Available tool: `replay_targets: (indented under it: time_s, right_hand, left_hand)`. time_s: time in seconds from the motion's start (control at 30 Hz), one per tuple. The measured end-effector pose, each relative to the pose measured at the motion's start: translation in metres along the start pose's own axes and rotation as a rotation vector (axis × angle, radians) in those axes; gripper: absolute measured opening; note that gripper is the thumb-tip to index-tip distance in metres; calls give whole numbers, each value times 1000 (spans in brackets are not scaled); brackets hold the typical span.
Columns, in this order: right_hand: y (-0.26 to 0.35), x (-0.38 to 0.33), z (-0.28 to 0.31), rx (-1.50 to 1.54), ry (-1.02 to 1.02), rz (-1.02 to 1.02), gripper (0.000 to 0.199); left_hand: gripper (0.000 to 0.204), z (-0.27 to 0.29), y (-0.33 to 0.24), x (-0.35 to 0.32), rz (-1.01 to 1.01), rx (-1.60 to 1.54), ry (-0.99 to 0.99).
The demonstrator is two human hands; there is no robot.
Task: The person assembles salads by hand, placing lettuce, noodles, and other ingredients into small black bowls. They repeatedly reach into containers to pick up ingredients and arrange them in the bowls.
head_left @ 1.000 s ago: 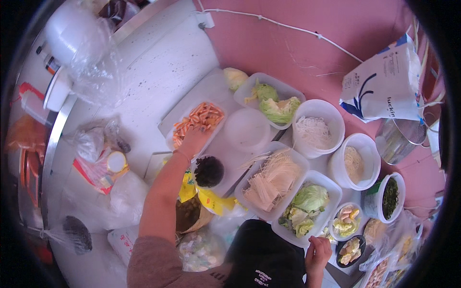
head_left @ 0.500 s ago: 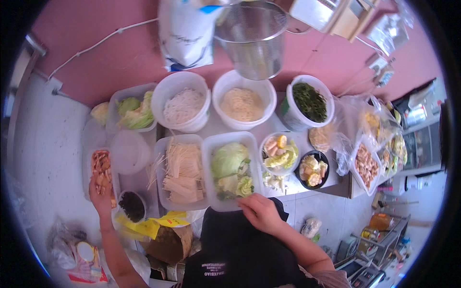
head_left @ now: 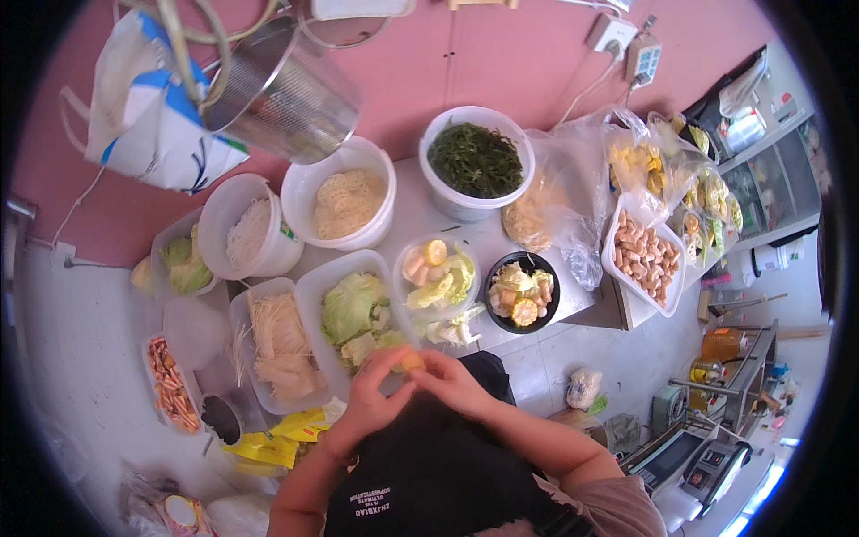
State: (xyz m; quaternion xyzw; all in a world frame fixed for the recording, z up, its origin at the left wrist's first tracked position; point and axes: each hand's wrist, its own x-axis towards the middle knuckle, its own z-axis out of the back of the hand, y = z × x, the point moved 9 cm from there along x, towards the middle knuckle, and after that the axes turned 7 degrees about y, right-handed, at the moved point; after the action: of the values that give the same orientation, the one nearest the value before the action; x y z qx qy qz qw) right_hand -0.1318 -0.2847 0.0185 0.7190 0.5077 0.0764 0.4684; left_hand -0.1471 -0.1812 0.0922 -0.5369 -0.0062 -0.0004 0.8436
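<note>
My left hand (head_left: 379,390) and my right hand (head_left: 450,383) meet in front of my dark apron, fingertips pinched together. Between them is a small orange piece of food (head_left: 412,361), partly covered by the fingers, so its kind is hard to make out. Just beyond lies a clear tub (head_left: 309,291) of lettuce (head_left: 352,309). To the right stand a clear bowl (head_left: 399,274) with corn, sausage pieces and cabbage, and a black bowl (head_left: 553,304) with corn and cabbage. At the far left, a tray (head_left: 154,394) holds orange-red pieces (head_left: 172,385).
White buckets hold pale noodles (head_left: 249,234), yellowish noodles (head_left: 349,204) and dark green seaweed (head_left: 474,159). A tub of enoki mushrooms (head_left: 286,345) stands left of the lettuce. On the right are a tray of sausage pieces (head_left: 642,259) and plastic bags. A mesh strainer (head_left: 300,94) hangs above.
My left hand has left the tray of orange-red pieces and come to the middle, meeting my right hand with a small orange piece between them. The view has swung to the right.
</note>
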Motion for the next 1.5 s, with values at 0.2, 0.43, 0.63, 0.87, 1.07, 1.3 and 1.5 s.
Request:
replay_targets:
  time_s: [0.2,0.43,0.63,0.87,1.07,1.3,1.5]
  right_hand:
    - [12,-40,75,-359,-269,62,29]
    - [47,-100,210,-398,-851,218,31]
    - [93,-92,213,-903,-827,105,40]
    - [95,-109,189,-1147,-969,394,43]
    - [90,-88,161,-1533,-813,266,54]
    - [80,-78,167,-1507,-812,224,56]
    - [91,-74,171,-1471,-821,294,56]
  left_hand:
    - [32,-54,60,24,268,-357,12]
    - [32,-20,70,84,135,-208,-307]
    - [36,-25,69,93,218,51,-244]
    - [36,-17,63,39,199,302,-210]
    - [35,-27,57,38,164,281,-163]
    - [34,-33,45,44,122,335,-130]
    - [28,-32,45,42,121,309,-134]
